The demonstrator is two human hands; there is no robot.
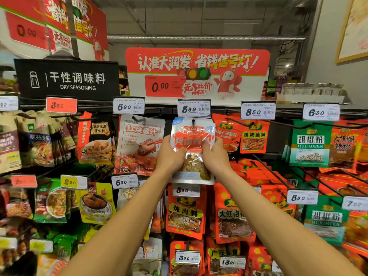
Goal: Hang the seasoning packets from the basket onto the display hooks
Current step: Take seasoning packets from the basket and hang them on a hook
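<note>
Your left hand (pixel 171 154) and right hand (pixel 214 156) pinch the light, crinkly, slippery clear-and-red plastic seasoning packet (pixel 192 148) mid-height; black wire display hook (pixel 192 122) at 12 o'clock.

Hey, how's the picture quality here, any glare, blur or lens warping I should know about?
Head view: glare streaks across the glossy packet that the left hand and right hand hold at the hook, washing out its print; wide-angle distortion bows the shelf rows and stretches the forearms toward the bottom corners; the edges, especially lower left, go soft and blurry; the middle price tags stay readable.
</note>
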